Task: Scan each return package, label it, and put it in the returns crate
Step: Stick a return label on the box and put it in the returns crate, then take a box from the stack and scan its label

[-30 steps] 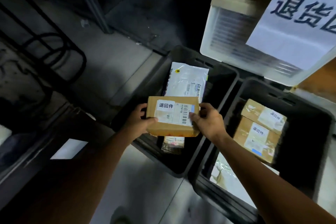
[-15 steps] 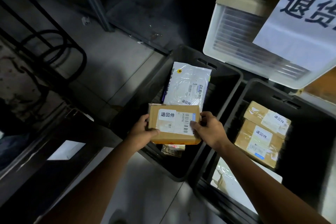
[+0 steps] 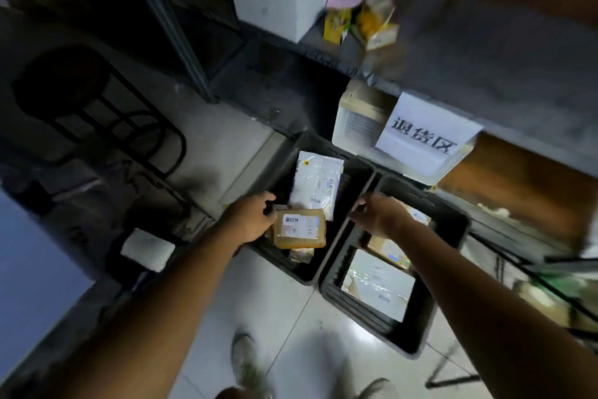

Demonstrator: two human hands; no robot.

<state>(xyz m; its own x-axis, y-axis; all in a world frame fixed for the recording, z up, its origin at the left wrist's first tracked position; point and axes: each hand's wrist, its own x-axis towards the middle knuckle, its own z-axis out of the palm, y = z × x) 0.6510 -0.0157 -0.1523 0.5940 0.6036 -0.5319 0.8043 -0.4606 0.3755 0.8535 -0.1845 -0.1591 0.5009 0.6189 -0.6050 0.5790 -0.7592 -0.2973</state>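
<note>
The labelled cardboard package (image 3: 299, 228), gripped by both hands half a second earlier, now lies in the left dark crate (image 3: 281, 261) against a white mailer (image 3: 318, 185), the right hand (image 3: 378, 214) pulled clear, loosely curled and empty, the left hand (image 3: 254, 215) curled at its edge, contact unclear.

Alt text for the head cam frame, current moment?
A labelled cardboard box lies in the left black crate, overlapping a white mailer bag, with the left hand at its left edge and the right hand empty above the rim shared with the right crate, which holds more parcels. A paper sign hangs from the shelf above; the frame is motion-blurred.
</note>
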